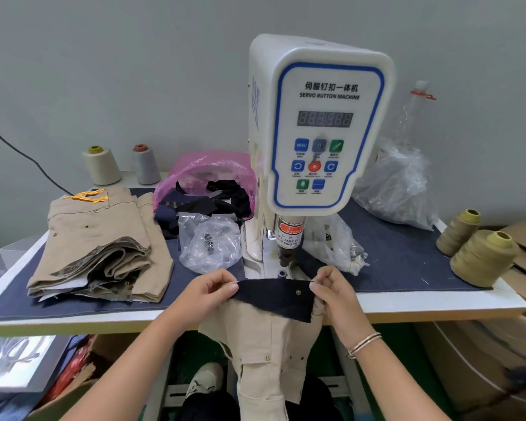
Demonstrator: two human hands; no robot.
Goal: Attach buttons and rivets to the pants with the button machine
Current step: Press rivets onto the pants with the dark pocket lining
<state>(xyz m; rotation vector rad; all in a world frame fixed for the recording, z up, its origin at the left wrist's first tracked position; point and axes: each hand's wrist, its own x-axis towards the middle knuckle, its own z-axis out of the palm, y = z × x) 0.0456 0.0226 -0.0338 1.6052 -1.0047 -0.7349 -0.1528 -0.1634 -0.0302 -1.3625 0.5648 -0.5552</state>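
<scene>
Both hands are pinching the dark strip (275, 296): left hand (208, 291) at its left end, right hand (331, 291) at its right. I am holding its long axis crosswise, just before the punch (287, 253), pants (264, 354) hanging off the bench (438, 305).

Button machine (322, 129), front panel, top: Chinese line "伺服钉扣一体机", under it "SERVO BUTTON MACHINE". Below that, digit display (325, 119), unlit, segments read as row of 8s. Blue button (301, 144), left of panel: "MENU". Other button captions too small to read. Warning sticker (290, 233) on ram under head: "WARNING", partly visible "TAKE CARE OF YOUR FINGER".
</scene>
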